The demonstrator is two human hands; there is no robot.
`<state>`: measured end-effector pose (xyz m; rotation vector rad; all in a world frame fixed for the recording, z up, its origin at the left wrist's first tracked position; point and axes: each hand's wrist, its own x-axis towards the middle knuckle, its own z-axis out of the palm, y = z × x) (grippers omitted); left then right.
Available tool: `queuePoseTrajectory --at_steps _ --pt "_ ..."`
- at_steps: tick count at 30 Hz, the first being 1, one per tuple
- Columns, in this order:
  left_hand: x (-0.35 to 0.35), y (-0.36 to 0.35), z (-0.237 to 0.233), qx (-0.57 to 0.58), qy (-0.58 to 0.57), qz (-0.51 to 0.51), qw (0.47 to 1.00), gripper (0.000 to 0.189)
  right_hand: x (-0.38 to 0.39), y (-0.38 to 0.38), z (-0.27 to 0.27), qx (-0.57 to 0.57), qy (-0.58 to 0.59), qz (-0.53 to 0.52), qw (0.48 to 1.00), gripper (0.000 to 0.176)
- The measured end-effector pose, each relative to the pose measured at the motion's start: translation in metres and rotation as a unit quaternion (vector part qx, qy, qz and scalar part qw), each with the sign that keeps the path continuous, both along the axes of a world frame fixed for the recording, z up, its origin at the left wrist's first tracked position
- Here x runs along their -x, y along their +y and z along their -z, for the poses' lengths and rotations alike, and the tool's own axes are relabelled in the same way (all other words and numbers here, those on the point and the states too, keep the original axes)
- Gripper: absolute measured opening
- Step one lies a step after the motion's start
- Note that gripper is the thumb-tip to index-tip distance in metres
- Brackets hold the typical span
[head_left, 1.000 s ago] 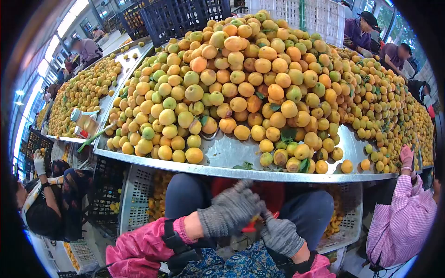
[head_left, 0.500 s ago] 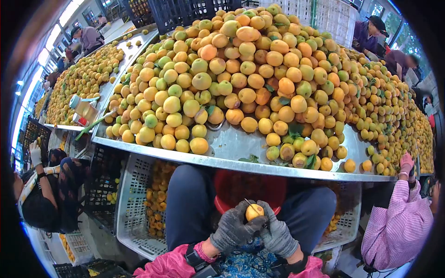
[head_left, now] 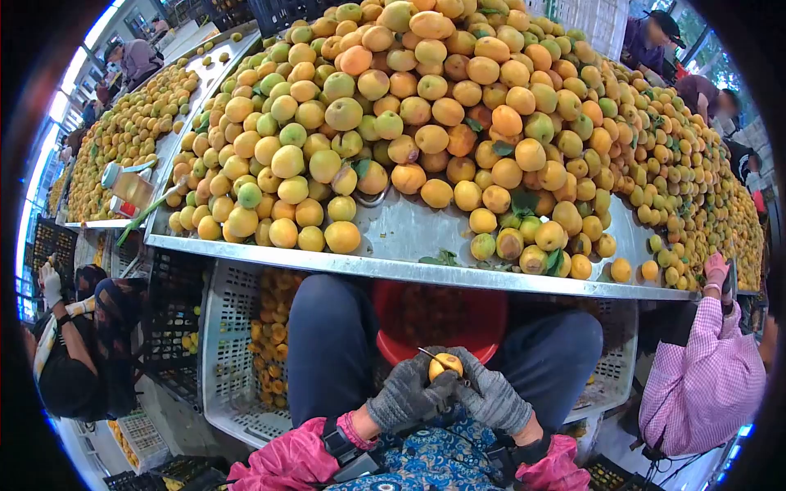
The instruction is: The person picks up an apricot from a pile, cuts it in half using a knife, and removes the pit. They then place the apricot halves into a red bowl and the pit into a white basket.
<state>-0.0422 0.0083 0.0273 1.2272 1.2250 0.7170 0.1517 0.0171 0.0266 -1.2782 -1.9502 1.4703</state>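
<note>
One fruit (head_left: pixel 446 366) | left hand (head_left: pixel 405 394), right hand (head_left: pixel 493 399) clasp | below table edge (head_left: pixel 393 268)

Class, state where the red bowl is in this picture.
Head view, low centre: the red bowl sits between the person's legs, under the metal table front edge, just beyond the fruit between the left hand and right hand.

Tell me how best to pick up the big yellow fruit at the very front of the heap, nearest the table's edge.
Grip the front fruit across its round middle, coming from above on the table edge side: its top and front are bare, while other fruits touch it behind and on one side.
</note>
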Motion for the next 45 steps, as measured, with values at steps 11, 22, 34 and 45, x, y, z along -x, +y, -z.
queuePoseTrajectory --at_steps 11,22,34,45 --pt "-0.002 0.002 0.015 0.071 -0.102 -0.06 0.99 0.035 0.006 0.002 -0.026 0.027 0.021 0.07 0.997 0.058" --pt "0.0 -0.013 0.033 0.139 -0.227 -0.044 0.963 0.037 0.02 0.0 -0.026 -0.027 0.012 0.083 0.996 0.054" --pt "-0.014 -0.02 0.051 -0.359 0.248 -0.073 0.897 0.043 0.054 -0.005 0.01 -0.055 0.079 0.23 0.968 0.031" --pt "-0.009 -0.009 0.013 -0.033 -0.137 -0.16 0.977 0.042 0.041 0.003 -0.002 0.377 0.367 0.315 0.79 0.046"
